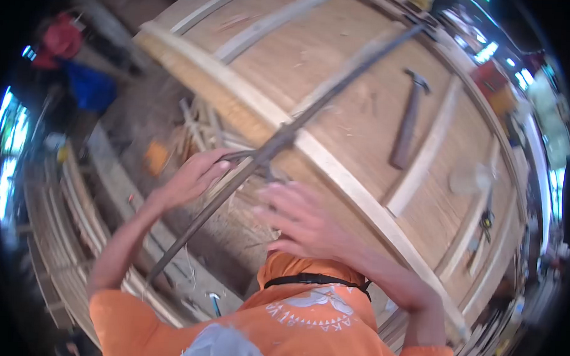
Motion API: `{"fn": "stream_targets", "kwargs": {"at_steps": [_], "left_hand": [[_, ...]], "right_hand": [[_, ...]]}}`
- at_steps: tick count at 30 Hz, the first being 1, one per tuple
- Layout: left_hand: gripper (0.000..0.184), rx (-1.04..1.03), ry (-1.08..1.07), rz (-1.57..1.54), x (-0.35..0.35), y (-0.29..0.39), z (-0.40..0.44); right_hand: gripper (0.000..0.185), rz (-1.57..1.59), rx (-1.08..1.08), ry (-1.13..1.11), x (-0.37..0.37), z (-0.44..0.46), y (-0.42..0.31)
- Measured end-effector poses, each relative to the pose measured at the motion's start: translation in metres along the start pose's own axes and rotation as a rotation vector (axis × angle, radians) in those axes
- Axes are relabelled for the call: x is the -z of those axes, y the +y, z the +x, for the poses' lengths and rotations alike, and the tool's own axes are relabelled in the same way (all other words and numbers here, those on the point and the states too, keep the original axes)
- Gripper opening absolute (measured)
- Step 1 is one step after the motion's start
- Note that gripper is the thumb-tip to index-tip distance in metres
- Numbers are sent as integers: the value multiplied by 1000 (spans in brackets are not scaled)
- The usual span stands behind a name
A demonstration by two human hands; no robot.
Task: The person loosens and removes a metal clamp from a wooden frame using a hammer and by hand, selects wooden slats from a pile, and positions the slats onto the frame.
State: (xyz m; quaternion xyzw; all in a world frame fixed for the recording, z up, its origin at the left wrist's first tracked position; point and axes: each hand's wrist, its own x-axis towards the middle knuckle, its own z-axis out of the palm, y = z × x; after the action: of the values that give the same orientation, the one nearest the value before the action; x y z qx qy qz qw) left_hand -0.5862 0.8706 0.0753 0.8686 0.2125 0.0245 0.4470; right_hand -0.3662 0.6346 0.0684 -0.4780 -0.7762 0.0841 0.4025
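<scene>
A long dark metal bar clamp crosses the edge of a wooden panel framed with pale battens. My left hand has its fingers curled at a dark metal part beside the clamp's bar. To the right of the bar, near the clamp's jaw, is my right hand. It is blurred, but its fingers look apart, with nothing visible in them. A hammer with a dark handle lies on the panel between two battens.
A clear, cup-like object and a small yellow-black tool are on the panel's right part. Long boards lie at the left. Wood scraps cover the floor below the panel edge. A blue-handled tool rests on a plank.
</scene>
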Motion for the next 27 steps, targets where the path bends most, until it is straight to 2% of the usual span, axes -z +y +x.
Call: {"fn": "stream_targets", "kwargs": {"at_steps": [2, 3, 4, 5, 6, 7, 8, 12, 15, 17, 18, 20, 22, 24, 25, 26, 27], "left_hand": [[36, 60, 0, -40, -4, 9, 11], [33, 91, 17, 26, -5, 6, 12], [32, 140, 35, 96, -5, 2, 4], [32, 180, 16, 102, -7, 2, -2], [36, 102, 82, 187, -10, 7, -2], [40, 8, 154, 274, -13, 11, 1], [44, 80, 155, 92, -16, 12, 3], [41, 251, 103, 37, -20, 16, 10], [43, 132, 219, 165, -27, 15, 13], [48, 289, 198, 258, -29, 26, 16], [48, 295, 202, 259, -35, 14, 16], [49, 492, 36, -407, -51, -25, 12], [50, 530, -36, -876, -59, -41, 10], [53, 556, -50, -1161, -61, -53, 2], [55, 570, -49, -1241, -58, -59, -3], [57, 583, -47, -1306, -53, -62, -7], [59, 594, -39, -1335, -49, -63, -12]], "right_hand": [[30, 79, 174, 168, -44, 13, 22], [30, 98, 146, 179, -50, 15, 30], [28, 103, 216, 169, -61, 20, 41], [34, 109, 297, 161, -75, 24, 48], [46, 168, 323, 306, -83, 30, 45], [46, 184, 322, 318, -83, 31, 41], [46, 230, 322, 285, -76, 31, 40], [46, 261, 301, 293, -73, 27, 33], [45, 231, 259, 330, -74, 30, 31], [44, 216, 237, 339, -75, 35, 30], [42, 217, 246, 414, -70, 47, 25], [41, 227, 260, 486, -73, 72, 12], [39, 260, 89, 555, -78, 105, 10], [39, 229, 22, 502, -72, 111, 12], [40, 215, -54, 439, -72, 109, 7], [48, 202, -184, 264, -64, 116, 3], [48, 203, -184, 267, -62, 128, 4]]}}
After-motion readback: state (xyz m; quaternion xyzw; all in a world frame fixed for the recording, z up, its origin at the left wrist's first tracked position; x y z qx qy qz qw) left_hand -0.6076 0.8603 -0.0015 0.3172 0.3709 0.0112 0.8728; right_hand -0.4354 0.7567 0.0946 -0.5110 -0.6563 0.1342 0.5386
